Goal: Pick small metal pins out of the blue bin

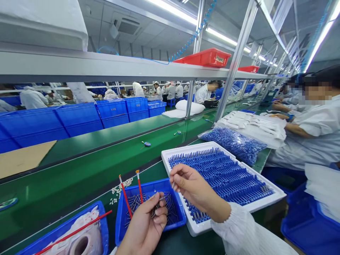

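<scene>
A bunch of metal pins (pixel 156 209) is pinched in the left hand (pixel 145 230) over the blue bin (pixel 148 209); one pin is pinched by the right hand (pixel 192 187) (above the white tray (pixel 223 179)). If the grip is loosened, pins could be scattered.

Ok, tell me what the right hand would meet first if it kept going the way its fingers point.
The right hand points up and left, pinching a small pin. Going on, it would likely cross the white tray's corner rim, then reach the green belt; depth is unclear.

red bins (pixel 207 57), blue crates (pixel 79 118), bagged blue parts (pixel 236 143)
</scene>
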A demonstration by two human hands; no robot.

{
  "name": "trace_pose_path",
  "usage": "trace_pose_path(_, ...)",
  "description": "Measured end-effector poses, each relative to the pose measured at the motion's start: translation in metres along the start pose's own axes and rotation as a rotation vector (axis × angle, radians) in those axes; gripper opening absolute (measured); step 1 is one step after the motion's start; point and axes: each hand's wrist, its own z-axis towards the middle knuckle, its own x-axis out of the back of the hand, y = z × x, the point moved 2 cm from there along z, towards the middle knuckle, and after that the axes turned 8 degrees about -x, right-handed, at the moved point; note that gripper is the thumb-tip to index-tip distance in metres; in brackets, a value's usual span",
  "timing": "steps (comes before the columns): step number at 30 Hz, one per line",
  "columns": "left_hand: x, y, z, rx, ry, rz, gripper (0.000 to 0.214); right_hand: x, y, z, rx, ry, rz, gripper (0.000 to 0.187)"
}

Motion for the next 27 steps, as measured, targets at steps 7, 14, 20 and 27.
trace_pose_path(7,0.001,0.004,-0.007,-0.079,-0.015,0.07,0.021,0.049,-0.016,-0.039,0.03,0.233,-0.277,0.035)
trace_pose_path(14,-0.003,0.003,-0.017,-0.052,0.011,0.096,0.029,0.1,-0.01,-0.094,-0.024,0.43,-0.778,0.034)
trace_pose_path(20,-0.002,0.001,-0.028,0.081,-0.051,0.027,0.04,0.099,0.003,-0.086,-0.085,0.363,-1.156,0.024)
trace_pose_path(27,-0.004,0.003,-0.035,-0.032,0.021,0.087,0.03,0.091,0.012,-0.065,-0.232,0.248,-1.501,0.017)
